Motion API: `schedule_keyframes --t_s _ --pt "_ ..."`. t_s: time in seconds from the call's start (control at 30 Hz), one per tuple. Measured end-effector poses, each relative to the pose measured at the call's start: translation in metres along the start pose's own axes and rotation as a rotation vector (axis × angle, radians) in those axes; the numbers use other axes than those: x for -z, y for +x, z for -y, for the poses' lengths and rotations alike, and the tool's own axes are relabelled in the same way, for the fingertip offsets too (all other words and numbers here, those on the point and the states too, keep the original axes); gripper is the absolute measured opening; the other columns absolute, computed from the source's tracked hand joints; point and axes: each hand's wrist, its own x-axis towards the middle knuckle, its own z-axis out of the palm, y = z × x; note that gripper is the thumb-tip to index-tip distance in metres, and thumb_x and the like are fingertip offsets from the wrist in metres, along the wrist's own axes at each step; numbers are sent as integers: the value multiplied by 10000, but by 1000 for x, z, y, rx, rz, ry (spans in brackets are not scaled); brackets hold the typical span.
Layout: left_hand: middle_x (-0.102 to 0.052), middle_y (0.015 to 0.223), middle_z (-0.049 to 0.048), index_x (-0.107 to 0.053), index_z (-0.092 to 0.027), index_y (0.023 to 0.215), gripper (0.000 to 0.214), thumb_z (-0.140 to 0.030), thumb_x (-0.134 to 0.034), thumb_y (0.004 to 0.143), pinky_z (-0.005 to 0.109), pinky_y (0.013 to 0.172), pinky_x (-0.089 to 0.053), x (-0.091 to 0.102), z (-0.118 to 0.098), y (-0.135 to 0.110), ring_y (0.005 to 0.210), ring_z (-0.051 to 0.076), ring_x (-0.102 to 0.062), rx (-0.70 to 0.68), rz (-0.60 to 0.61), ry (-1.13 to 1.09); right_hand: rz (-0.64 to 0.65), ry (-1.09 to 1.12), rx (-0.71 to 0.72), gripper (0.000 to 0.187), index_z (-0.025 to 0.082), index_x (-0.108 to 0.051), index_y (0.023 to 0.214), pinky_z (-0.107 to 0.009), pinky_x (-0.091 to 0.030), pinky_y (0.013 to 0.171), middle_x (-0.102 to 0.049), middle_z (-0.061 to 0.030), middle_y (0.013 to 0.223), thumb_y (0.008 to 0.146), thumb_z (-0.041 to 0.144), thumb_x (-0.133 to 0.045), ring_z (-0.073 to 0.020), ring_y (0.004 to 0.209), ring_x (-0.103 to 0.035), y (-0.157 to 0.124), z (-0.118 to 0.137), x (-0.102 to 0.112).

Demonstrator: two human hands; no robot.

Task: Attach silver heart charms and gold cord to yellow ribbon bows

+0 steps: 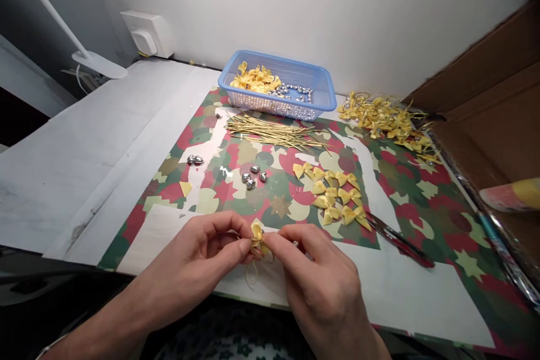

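Note:
Between my two hands, near the front edge of the table, is a yellow ribbon bow (256, 232) with a thin cord trailing below it. My left hand (211, 247) pinches its left side with thumb and forefinger. From the right, my right hand (316, 264) grips the same bow in its fingertips; a small silvery spot shows by the curled fingers. Several silver beads (251, 183) lie on the patterned sheet beyond my hands. Loose yellow bows (331, 191) are spread out to the right, and a bundle of gold cords (274, 130) lies farther back.
A blue basket (324, 102) holding bows and silver beads stands against the wall. Finished-looking corded bows (383, 115) are piled at the back right. Dark-handled scissors (400, 242) lie at right, near a cardboard box (493, 95). A white lamp base (101, 66) is at left.

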Motion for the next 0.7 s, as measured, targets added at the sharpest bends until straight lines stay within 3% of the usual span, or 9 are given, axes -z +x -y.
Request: schedule_keyframes --t_s 0.2,0.5,0.7 --pt "-725 952 30 -703 -189 953 163 -339 -674 1011 289 834 -511 1 1 0 919 193 -668 -5 -8 -15 -20 -68 13 328 111 -772 876 -261 -541 611 -690 -87 768 1045 63 -495 -174 679 -655 0 3 -5" --pt "-709 910 21 -726 -185 959 162 -314 -656 1028 279 813 -516 -1 2 1 865 176 -654 -22 -23 0 13 -13 35 318 107 -771 909 -263 -553 639 -710 -76 793 1079 106 -502 -165 702 -686 2 3 -2" --pt "-741 923 20 -737 -193 907 108 -266 -710 983 254 805 -532 -3 2 -1 871 173 -671 -42 -68 -25 -19 -127 104 275 75 -775 914 -293 -557 665 -728 -93 774 1033 37 -530 -183 675 -670 2 4 -2"
